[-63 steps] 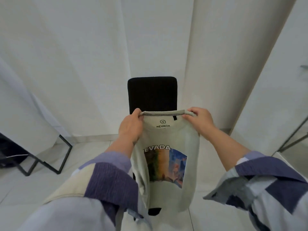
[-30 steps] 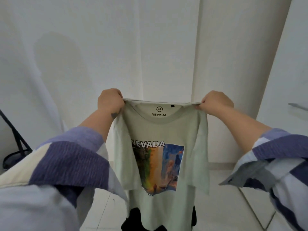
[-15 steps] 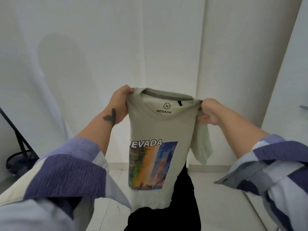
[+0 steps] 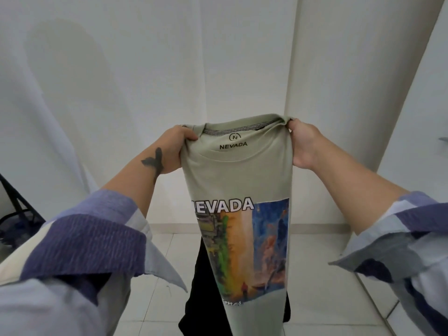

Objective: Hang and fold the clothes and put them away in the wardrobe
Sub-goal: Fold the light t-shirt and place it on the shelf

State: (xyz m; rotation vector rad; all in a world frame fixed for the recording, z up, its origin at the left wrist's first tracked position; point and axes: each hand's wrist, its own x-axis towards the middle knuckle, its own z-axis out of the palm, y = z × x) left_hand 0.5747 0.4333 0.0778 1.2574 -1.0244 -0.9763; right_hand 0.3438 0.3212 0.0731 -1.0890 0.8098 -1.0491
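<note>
A sage-green T-shirt [image 4: 238, 173] with a NEVADA print and a colourful picture hangs in the air in front of me, folded into a narrow strip with both sleeves tucked behind. My left hand [image 4: 173, 149] grips its top left corner beside the collar. My right hand [image 4: 303, 146] grips the top right corner. The shirt's lower end runs out of the frame at the bottom.
A black chair [image 4: 194, 299] stands behind the shirt, mostly hidden. White walls and panels [image 4: 242, 57] fill the background above a pale tiled floor [image 4: 164, 263]. A black metal frame with a dark basket [image 4: 14, 214] sits at the far left.
The spread shirt has been narrowed: both sleeves are folded behind and my hands have come closer together at the collar. The right sleeve that hung loose half a second ago is tucked away.
</note>
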